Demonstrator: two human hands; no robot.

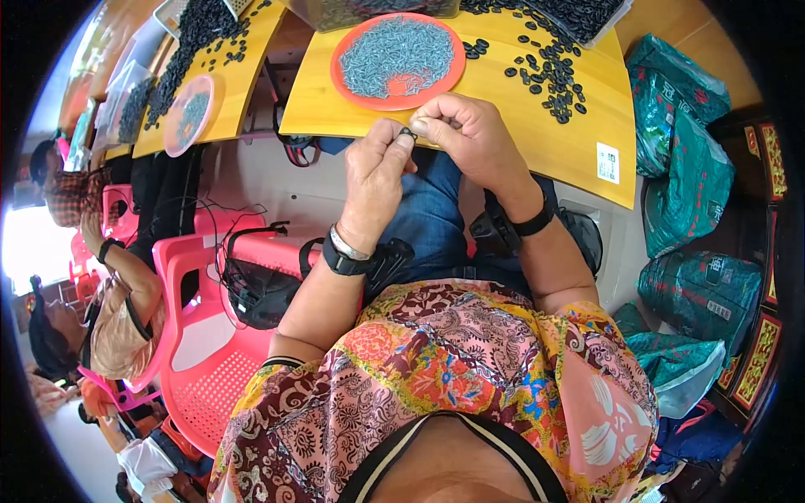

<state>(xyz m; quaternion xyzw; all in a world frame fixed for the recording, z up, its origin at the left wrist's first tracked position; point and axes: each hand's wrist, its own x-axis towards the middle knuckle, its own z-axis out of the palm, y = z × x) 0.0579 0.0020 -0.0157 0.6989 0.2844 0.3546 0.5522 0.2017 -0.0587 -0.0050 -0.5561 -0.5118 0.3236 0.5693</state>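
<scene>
My two hands meet just past the near edge of the yellow table, above my lap. Between thumb and forefinger, my left hand [375, 174] pinches a small black round part [407, 132]. My right hand [476, 138] is closed too, its thumb and forefinger pressed together right beside that part. Whatever the right fingertips hold is too small to make out. Just beyond the hands, an orange-red plate [338, 77] carries a heap of small silvery screws [394, 52]. Loose black round parts [549, 80] lie scattered on the table to the right.
A clear bin of black parts [583, 15] stands at the far right, with green bags [688, 184] on the floor beside the table. At left are a pink chair [201, 386] with a black bag [260, 293], another yellow table [222, 80] and seated people.
</scene>
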